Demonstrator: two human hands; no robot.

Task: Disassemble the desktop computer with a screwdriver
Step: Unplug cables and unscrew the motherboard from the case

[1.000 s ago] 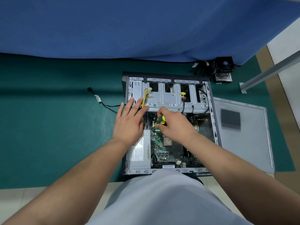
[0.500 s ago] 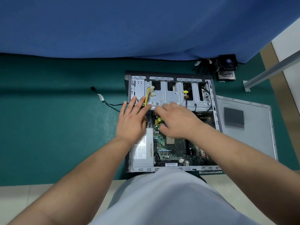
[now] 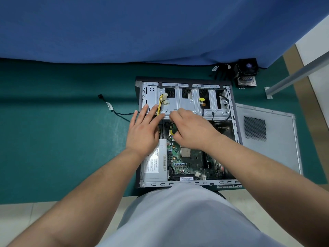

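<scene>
1. Computer case [image 3: 235, 122] lies open on its side on the green mat [image 3: 53, 139], just in front of the person, with the circuit board [image 3: 188, 161] and the grey power supply [image 3: 154, 163] still seated inside. Its side panel [image 3: 268, 139] is already off and lies on the mat just to the right.
2. Screwdriver [image 3: 172, 130], with a green and yellow handle, sits under the right hand [image 3: 192, 132], which curls around it; only part of the handle shows, and the tip is hidden.
3. A second ago the handle stood clear in that fist over the board. Now the right hand has slid up toward the metal drive cage [image 3: 187, 104], and its fingertips reach the cage's lower edge.
4. The left hand [image 3: 144, 131] stays flat with straight fingers, pressing on the left end of the cage beside the yellow wires [image 3: 161, 102], much as it did before.
5. Judging from this, work has shifted from the board to the cage: the left hand steadies it while the right feels for a screw or catch along the edge. Whether the tip is on a screw I cannot tell.
6. Farther out, a loose black cable [image 3: 114, 111] lies on the mat to the left, and a removed cooling fan [image 3: 246, 72] sits by the blue cloth [image 3: 142, 29] at the back, so the job looks partly done.
</scene>
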